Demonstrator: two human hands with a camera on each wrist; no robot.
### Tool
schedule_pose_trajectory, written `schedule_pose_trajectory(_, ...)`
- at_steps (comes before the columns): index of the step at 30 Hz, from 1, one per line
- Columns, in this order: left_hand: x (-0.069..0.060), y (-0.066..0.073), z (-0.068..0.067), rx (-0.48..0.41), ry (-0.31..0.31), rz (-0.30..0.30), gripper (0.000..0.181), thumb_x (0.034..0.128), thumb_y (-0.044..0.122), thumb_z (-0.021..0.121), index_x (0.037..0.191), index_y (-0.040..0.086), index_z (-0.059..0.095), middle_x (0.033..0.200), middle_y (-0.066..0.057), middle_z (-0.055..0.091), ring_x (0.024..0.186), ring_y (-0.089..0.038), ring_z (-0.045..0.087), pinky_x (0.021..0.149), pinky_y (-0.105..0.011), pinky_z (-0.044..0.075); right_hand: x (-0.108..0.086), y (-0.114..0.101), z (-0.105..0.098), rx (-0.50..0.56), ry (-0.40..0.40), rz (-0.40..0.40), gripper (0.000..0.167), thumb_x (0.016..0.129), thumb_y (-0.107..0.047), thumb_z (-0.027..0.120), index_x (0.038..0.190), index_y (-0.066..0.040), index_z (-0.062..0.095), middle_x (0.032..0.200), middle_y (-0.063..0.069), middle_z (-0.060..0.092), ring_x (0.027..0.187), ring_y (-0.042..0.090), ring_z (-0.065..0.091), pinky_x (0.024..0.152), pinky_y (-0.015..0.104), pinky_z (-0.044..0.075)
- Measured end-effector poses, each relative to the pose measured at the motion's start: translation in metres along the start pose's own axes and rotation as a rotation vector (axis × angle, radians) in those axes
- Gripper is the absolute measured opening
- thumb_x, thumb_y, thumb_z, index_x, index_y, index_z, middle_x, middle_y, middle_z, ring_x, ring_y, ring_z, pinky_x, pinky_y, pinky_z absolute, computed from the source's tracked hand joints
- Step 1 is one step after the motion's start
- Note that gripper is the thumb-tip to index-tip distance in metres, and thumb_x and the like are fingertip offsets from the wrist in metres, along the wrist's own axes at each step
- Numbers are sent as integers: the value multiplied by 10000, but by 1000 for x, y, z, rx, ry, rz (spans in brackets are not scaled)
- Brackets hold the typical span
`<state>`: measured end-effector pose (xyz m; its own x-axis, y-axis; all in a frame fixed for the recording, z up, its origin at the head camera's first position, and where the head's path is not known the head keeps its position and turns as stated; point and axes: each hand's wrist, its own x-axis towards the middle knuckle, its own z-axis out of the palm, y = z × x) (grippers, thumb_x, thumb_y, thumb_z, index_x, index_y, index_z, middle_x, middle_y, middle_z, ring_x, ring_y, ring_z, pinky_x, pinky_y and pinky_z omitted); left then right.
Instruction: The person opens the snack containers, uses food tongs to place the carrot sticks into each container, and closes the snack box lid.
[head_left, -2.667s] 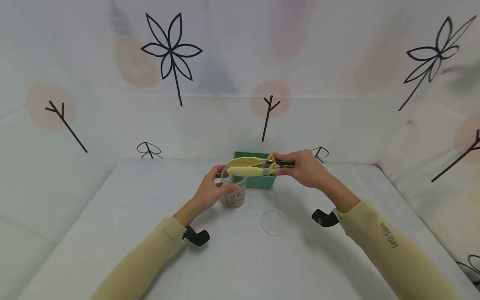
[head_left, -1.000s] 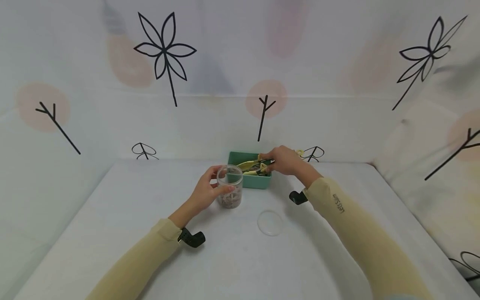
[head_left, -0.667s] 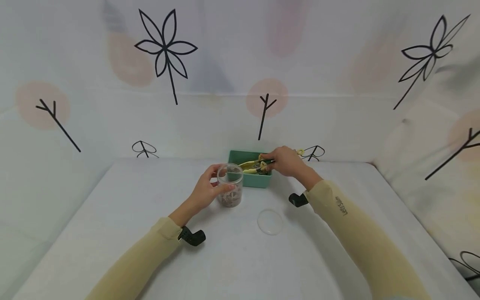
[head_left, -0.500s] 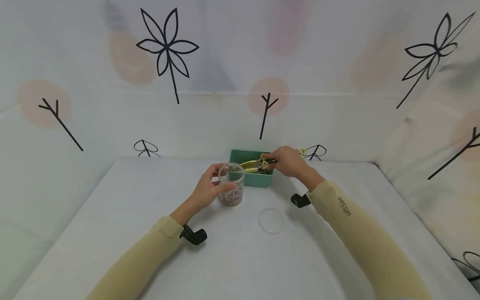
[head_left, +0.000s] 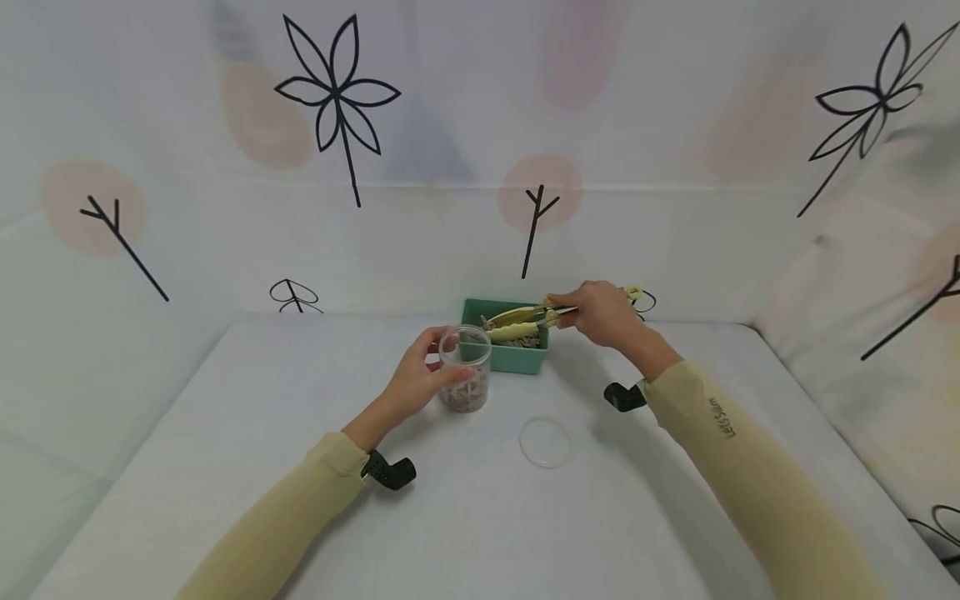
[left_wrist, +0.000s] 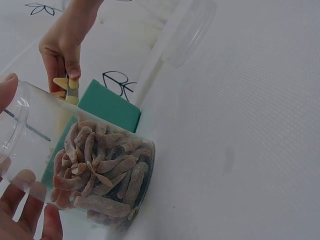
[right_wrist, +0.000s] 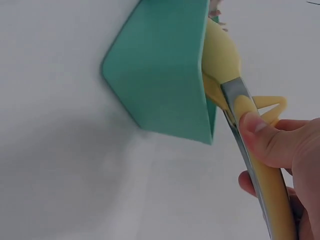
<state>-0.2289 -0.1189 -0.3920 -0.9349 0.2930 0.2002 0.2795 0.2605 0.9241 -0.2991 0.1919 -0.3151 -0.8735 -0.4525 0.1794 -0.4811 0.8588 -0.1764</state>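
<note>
A clear plastic jar (head_left: 466, 393) stands upright, partly filled with dusty brown stick-like pieces (left_wrist: 102, 175). My left hand (head_left: 416, 375) grips the jar's side, thumb at the front, fingers behind. Just behind and to its right sits a green box (head_left: 517, 361) with similar pieces (head_left: 528, 341) inside. My right hand (head_left: 606, 312) holds yellow-and-metal tongs (head_left: 512, 332) sideways, their heads over the box and close to the jar's rim. A few pieces show at the tong tips. In the right wrist view, the tong heads (right_wrist: 222, 52) are partly hidden by the box wall.
A clear round lid (head_left: 545, 442) lies flat on the white-covered table (head_left: 480, 525), right of the jar and in front of the box. A white printed cloth (head_left: 450, 242) hangs behind the table's back edge.
The tongs were held over the jar's mouth, then dipped into the green box; now they are raised slightly and shifted right, with pieces at the tips. My left hand and the jar stay put.
</note>
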Motion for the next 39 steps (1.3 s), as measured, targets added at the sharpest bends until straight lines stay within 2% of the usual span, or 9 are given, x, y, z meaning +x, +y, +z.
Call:
schedule_pose_trajectory(10, 0, 0, 0, 1, -1, 6, 698, 881, 213, 774, 1458, 79, 406, 1379, -162, 493, 1260, -290, 443, 1056, -491, 406, -10, 5, -19, 82, 4, 89, 510, 890, -213, 765, 1369, -145, 603, 1133, 166, 707, 704, 227, 488, 539, 326, 392)
schedule_pose_trajectory(15, 0, 1, 0, 3, 0, 7, 688, 887, 208, 769, 1456, 73, 405, 1382, -163, 492, 1258, -280, 443, 1059, -484, 407, -14, 8, -14, 127, -33, 107, 513, 900, -204, 756, 1378, -129, 586, 1206, 183, 677, 720, 224, 494, 549, 321, 401)
schedule_pose_trajectory(20, 0, 0, 0, 1, 1, 2, 685, 890, 227, 768, 1454, 87, 406, 1384, -159, 491, 1250, -262, 448, 1060, -469, 409, -17, 13, -10, 131, -34, 114, 515, 904, -193, 751, 1383, -117, 576, 1189, 184, 686, 732, 221, 500, 569, 320, 407)
schedule_pose_trajectory(27, 1, -1, 0, -7, 1, 13, 687, 888, 235, 771, 1452, 87, 409, 1387, -175, 490, 1250, -271, 446, 1057, -484, 409, -20, 9, -26, 152, 38, 87, 518, 891, -161, 762, 1369, -81, 581, 1164, 182, 695, 739, 227, 534, 584, 329, 429)
schedule_pose_trajectory(33, 1, -1, -1, -5, 1, 6, 693, 885, 250, 773, 1454, 94, 410, 1389, -173, 489, 1251, -268, 447, 1057, -482, 408, -25, -5, -42, 194, 82, 57, 518, 878, -154, 776, 1357, -80, 591, 1127, 177, 706, 765, 233, 533, 610, 331, 450)
schedule_pose_trajectory(39, 0, -1, 0, -8, 3, -12, 693, 889, 260, 770, 1457, 100, 405, 1383, -147, 493, 1249, -263, 444, 1063, -475, 404, -33, -22, -51, 239, 95, -11, 508, 869, -131, 780, 1343, -65, 606, 1082, 168, 706, 802, 223, 582, 635, 331, 477)
